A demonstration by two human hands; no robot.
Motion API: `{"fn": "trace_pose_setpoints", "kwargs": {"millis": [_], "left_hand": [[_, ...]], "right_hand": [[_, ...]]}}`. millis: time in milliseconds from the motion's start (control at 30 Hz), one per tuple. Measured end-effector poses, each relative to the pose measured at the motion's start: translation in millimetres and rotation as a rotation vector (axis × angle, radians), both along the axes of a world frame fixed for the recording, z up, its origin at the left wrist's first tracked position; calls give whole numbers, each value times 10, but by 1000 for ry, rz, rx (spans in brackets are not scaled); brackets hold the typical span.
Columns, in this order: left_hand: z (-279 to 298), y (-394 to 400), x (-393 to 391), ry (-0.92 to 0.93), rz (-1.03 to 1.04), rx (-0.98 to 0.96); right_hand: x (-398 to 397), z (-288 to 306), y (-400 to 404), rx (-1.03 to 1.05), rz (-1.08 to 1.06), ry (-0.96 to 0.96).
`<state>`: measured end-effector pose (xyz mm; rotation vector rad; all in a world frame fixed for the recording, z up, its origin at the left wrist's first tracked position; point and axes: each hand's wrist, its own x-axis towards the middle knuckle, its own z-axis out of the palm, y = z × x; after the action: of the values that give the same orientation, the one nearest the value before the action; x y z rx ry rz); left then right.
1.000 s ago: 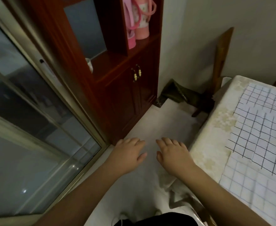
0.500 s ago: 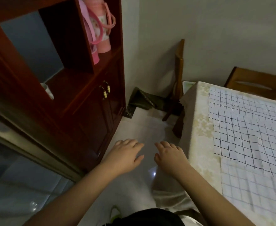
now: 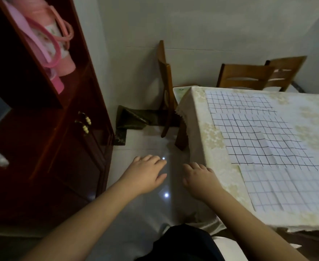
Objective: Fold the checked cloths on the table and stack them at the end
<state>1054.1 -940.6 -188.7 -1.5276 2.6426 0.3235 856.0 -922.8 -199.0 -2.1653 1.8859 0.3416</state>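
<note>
Both arms reached forward over the pale tiled floor (image 3: 145,140), just left of the bench (image 3: 209,132). The left hand (image 3: 145,174) hung palm down with its fingers straight and loosely spread, holding nothing. The right hand (image 3: 198,180) was likewise flat and relaxed, fingers apart, empty, just beside the bench's near left edge; whether it touched the overhanging tablecloth (image 3: 309,113) could not be told.

The checked cloths lay unfolded and flat on the cream floral tablecloth, overlapping one another. The far cloth (image 3: 235,99), white with a dark grid, lay nearest the bench's far left corner. The middle cloth (image 3: 252,136), with a larger and bolder grid, overlapped its near edge. The near cloth (image 3: 279,189), white with a faint fine grid, lay closest to the person and ran out of view on the right.

A dark red wooden cabinet (image 3: 60,147) stood to the left, with pink flasks (image 3: 60,53) on an open shelf. One wooden chair (image 3: 166,87) stood at the bench's far left corner, and two more chairs (image 3: 249,76) were behind the bench against the wall.
</note>
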Motion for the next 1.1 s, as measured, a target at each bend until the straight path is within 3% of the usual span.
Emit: {"fn": "trace_pose_setpoints", "kwargs": {"millis": [633, 1100], "left_hand": [[-118, -1977, -1297, -127, -458, 19], [-368, -3205, -2258, -118, -755, 79]], "right_hand": [[-1048, -224, -1196, 31, -453, -77], [-1598, -251, -1560, -26, -806, -103]]}}
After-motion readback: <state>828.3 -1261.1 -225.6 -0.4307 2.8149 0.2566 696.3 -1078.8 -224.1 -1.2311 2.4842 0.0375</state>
